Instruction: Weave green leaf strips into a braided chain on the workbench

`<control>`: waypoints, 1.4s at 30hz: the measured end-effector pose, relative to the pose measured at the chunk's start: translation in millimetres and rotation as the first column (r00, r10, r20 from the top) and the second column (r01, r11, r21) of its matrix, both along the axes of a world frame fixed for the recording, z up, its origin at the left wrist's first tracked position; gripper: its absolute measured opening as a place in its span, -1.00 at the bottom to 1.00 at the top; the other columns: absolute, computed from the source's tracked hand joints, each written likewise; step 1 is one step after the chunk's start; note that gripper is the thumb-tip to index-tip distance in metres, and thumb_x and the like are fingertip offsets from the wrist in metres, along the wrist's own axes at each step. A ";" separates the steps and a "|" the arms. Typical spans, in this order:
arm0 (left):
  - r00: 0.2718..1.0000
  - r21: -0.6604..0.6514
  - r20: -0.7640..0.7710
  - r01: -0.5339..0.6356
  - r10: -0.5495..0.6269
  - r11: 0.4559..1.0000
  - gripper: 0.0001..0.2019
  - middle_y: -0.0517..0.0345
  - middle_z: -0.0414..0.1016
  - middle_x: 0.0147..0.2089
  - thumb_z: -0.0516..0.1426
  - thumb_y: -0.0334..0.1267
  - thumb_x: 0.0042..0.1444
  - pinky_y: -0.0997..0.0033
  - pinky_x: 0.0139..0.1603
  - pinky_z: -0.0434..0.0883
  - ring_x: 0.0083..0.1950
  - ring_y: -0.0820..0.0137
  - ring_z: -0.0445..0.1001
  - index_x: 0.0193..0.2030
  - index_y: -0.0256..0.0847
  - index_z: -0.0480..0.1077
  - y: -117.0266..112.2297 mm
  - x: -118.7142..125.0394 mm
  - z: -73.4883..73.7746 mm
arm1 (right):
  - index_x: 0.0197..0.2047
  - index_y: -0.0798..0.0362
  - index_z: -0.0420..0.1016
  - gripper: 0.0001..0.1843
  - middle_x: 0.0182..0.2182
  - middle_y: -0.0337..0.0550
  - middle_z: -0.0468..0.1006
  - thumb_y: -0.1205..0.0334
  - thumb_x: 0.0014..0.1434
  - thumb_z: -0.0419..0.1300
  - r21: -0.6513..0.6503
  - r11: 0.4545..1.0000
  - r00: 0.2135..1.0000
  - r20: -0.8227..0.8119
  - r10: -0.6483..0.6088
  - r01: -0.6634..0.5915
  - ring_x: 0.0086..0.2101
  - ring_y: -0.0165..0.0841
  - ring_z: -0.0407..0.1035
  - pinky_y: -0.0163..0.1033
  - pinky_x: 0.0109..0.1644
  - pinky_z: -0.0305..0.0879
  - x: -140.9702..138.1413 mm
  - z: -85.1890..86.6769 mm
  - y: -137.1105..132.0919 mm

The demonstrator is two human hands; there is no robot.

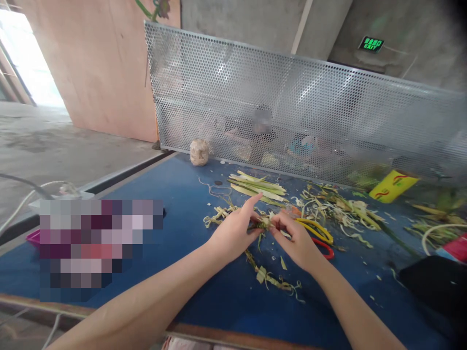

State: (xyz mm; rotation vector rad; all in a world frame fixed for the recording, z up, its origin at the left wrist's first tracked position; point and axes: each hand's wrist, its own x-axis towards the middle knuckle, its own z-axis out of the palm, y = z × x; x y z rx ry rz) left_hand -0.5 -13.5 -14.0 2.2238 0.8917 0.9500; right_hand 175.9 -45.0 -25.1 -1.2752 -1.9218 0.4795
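Both my hands meet over the middle of the blue table. Between their fingertips is a small knotted piece of pale green plant strips (265, 222), partly hidden by the fingers. My left hand (235, 229) is closed on its left side, with one finger sticking up. The fingers of my right hand (293, 236) pinch it from the right. Below the hands lies a braided length of plant strips (272, 278) with curled ends. Just right of my right hand are a yellow handle loop (323, 231) and a red handle loop (328, 249), seemingly of scissors.
Flat green-white stalks (257, 185) lie beyond the hands. Loose shreds (328, 206) spread to the right, near a yellow packet (394, 186). A perforated metal screen (226, 87) borders the far side. A whitish jar (199, 152) stands there. Part of the left is pixelated.
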 end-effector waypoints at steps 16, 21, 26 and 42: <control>0.994 -0.051 0.112 0.018 -0.012 0.999 -0.38 0.15 0.50 -0.23 0.08 -0.40 -0.01 0.39 -0.20 0.38 -0.22 0.40 0.45 0.21 -0.13 -0.03 -2.2 -1.0 0.9 | -0.51 0.07 0.21 -0.65 -0.63 -0.35 0.20 -0.03 0.13 0.06 -0.341 0.922 0.947 -0.312 0.072 -0.183 -0.58 -0.50 0.09 -0.35 -0.49 0.03 3.7 -2.9 3.9; 0.986 -0.140 0.165 0.005 0.018 0.990 -0.36 0.20 0.49 -0.30 0.14 -0.32 -0.03 0.47 -0.38 0.33 -0.41 0.48 0.37 0.20 -0.11 -0.01 0.9 0.4 -0.6 | -0.41 0.05 0.27 -0.65 -0.59 -0.30 0.27 -0.08 0.14 0.00 -0.237 0.962 0.946 -0.320 0.058 -0.139 -0.55 -0.45 0.17 -0.34 -0.46 0.15 2.5 -3.6 3.6; 0.987 -0.127 0.157 -0.006 0.026 0.992 -0.36 0.21 0.48 -0.31 0.15 -0.34 -0.04 0.46 -0.32 0.34 -0.38 0.47 0.38 0.19 -0.14 0.01 0.6 -0.4 0.4 | -0.30 0.04 0.34 -0.74 -0.44 -0.20 0.41 0.02 0.14 0.04 -0.083 0.993 0.972 -0.212 -0.096 0.079 -0.44 -0.39 0.31 -0.31 -0.34 0.26 3.9 -5.5 3.2; 0.999 0.003 -0.010 0.039 -0.039 0.999 -0.30 0.09 0.46 -0.14 0.07 -0.42 0.00 0.36 -0.24 0.36 -0.21 0.36 0.40 0.26 -0.16 -0.17 -0.8 0.6 -1.3 | -0.30 0.04 0.36 -0.79 -0.44 -0.16 0.45 0.14 0.19 -0.03 0.100 0.990 0.993 0.050 -0.103 0.098 -0.45 -0.36 0.32 -0.30 -0.35 0.27 -1.7 -5.3 0.6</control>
